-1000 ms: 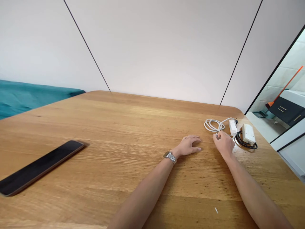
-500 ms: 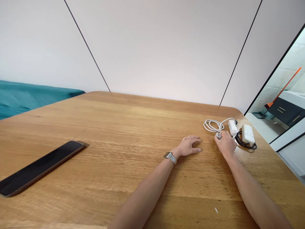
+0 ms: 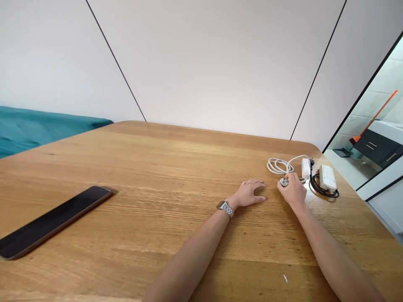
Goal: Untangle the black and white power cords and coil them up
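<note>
Between the thumb and fingers of my right hand (image 3: pixel 294 192) is a small round white plug (image 3: pixel 284 182) with metal prongs showing on top. Loops of white cable (image 3: pixel 277 167) lie just beyond it, and the cable runs over to a white block (image 3: pixel 305 168) on the right. To the left, my left hand (image 3: pixel 249 193) rests open on the wooden table (image 3: pixel 176 176), fingers apart and holding nothing. A metal-banded watch (image 3: pixel 225 207) is on that wrist.
Right of my right hand sits a white box (image 3: pixel 328 178) with a coiled black cable (image 3: pixel 323 191) around its base. A dark flat slab like a tablet or phone (image 3: pixel 55 222) lies at the left. A white wall (image 3: pixel 214 67) rises behind the table.
My right hand has moved slightly left and nearer with the plug in it. The white cable and white block have shifted a little left too. My left hand stays put.
</note>
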Tool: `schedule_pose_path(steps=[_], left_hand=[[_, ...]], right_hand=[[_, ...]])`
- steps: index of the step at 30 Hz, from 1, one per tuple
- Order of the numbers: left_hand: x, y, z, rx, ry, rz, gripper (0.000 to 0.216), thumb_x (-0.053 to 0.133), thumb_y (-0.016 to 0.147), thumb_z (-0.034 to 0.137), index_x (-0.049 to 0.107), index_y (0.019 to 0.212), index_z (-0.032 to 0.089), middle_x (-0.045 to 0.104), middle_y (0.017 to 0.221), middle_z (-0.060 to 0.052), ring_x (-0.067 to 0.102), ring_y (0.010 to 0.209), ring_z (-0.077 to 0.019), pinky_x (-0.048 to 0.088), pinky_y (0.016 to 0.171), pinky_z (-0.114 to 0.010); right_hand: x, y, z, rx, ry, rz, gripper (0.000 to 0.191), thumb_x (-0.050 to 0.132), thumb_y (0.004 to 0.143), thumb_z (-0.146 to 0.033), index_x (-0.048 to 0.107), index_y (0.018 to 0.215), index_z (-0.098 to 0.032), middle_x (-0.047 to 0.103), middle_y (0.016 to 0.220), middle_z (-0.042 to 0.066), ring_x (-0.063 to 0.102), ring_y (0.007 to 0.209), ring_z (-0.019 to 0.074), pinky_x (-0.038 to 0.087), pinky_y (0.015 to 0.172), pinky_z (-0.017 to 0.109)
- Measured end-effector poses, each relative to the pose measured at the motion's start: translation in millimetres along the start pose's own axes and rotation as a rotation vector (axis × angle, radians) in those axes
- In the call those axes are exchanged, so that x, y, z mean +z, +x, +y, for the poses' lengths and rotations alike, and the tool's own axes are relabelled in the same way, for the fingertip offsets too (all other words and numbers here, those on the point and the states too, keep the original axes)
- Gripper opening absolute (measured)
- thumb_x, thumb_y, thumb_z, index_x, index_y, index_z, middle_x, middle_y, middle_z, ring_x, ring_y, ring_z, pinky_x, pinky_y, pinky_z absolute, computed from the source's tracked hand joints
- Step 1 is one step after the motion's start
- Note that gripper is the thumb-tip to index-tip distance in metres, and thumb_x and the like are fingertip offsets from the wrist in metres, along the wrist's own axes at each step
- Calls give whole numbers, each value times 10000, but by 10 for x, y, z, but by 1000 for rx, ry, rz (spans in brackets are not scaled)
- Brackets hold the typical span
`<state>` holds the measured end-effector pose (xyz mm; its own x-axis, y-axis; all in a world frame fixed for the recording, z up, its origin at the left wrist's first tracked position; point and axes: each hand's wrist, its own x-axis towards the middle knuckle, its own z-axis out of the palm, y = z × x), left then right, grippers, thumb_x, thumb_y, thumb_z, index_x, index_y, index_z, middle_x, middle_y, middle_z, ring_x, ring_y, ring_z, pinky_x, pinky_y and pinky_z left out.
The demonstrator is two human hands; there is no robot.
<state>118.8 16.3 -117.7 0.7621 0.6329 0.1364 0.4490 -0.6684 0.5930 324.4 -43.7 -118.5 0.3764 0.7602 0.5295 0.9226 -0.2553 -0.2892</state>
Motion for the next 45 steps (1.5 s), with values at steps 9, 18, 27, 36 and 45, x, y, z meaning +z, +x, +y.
schedule_pose_path(steps=[9, 18, 27, 36, 45], left_hand=[[29, -2, 107, 29, -160, 181, 910, 719, 791, 380, 230, 1543, 228, 290, 1565, -174, 376, 1400, -314, 360, 1121, -492], [-61, 27, 313, 276, -365, 439, 372, 478, 956, 462, 700, 966, 163, 707, 928, -98, 628, 856, -206, 485, 818, -328], [-282, 5, 381, 74, -467, 650, 476, 422, 928, 574, 423, 636, 198, 460, 562, 31, 410, 529, -104, 332, 554, -246], [-325, -10, 392, 32, -441, 705, 488, 444, 904, 575, 395, 604, 193, 338, 567, 44, 299, 542, -98, 244, 537, -255], [-389, -5, 352, -33, -570, 815, 523, 486, 856, 632, 433, 581, 191, 338, 560, 42, 300, 552, -105, 243, 543, -261]], right_hand=[[-201, -72, -295, -78, 381, 74, 252, 685, 687, -399, 542, 780, -214, 650, 720, 17, 603, 666, 189, 407, 617, 288], [-693, 103, -347, 92, 1125, -52, 347, 606, 786, -546, 606, 758, -201, 676, 686, 34, 644, 612, 163, 536, 592, 284], [-636, 302, 505, 367, 105, -880, 273, 478, 883, -299, 682, 795, -141, 740, 931, 152, 716, 793, 234, 543, 703, 323], [-364, 308, 642, 274, -302, -541, 456, 404, 933, -258, 555, 1289, -17, 501, 1353, 305, 550, 1227, 396, 460, 948, 525], [-72, 899, 861, 366, -359, -480, 444, 431, 867, -150, 623, 1250, -36, 643, 1184, 292, 632, 1124, 361, 503, 873, 472]])
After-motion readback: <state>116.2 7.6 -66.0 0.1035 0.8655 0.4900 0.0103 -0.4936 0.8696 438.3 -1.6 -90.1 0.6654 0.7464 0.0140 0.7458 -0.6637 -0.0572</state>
